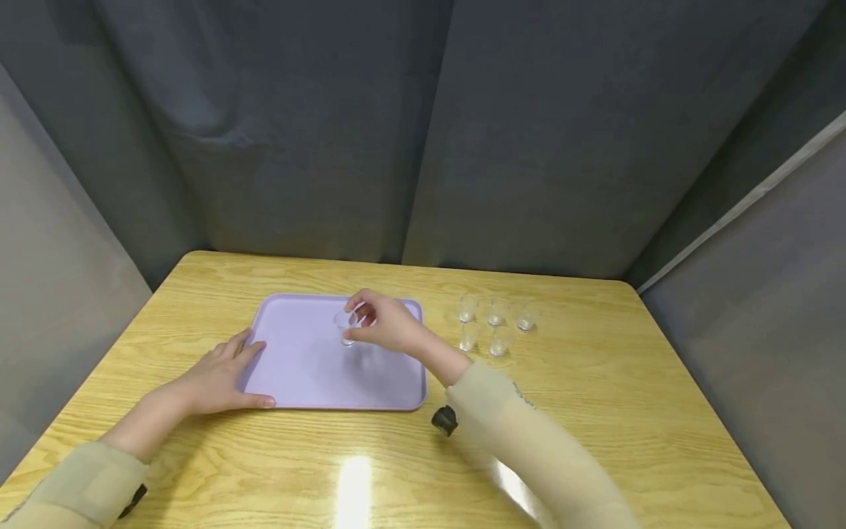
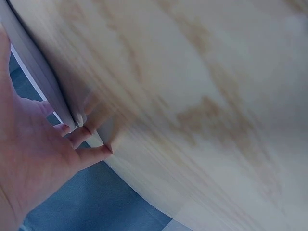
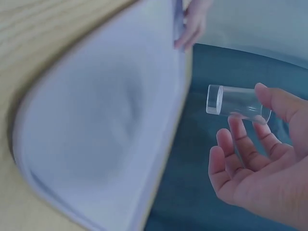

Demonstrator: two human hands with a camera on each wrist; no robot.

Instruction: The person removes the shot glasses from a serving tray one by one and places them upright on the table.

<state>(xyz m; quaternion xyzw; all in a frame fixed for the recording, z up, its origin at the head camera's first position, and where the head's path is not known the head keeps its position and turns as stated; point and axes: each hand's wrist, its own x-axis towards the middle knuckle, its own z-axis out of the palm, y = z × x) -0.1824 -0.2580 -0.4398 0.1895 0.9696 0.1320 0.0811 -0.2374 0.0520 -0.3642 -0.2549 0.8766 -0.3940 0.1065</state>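
My right hand (image 1: 386, 321) pinches a small clear shot glass (image 1: 346, 323) between thumb and fingertips, over the lilac tray (image 1: 297, 367). In the right wrist view, the shot glass (image 3: 236, 102) shows its thick base, and the thumb and fingers of my right hand (image 3: 262, 168) grip it near the rim end. My left hand (image 1: 221, 375) rests at the tray's left side with fingers spread, the thumb along its near edge. In the left wrist view, the fingers of my left hand (image 2: 43, 149) touch the tray rim (image 2: 36, 67) and the tabletop.
Several clear shot glasses (image 1: 498, 312) stand in two short rows to the right of the tray. Everything sits on a wooden table (image 1: 595, 411). Dark grey curtains (image 1: 317, 147) hang behind it, with lighter panels at both sides.
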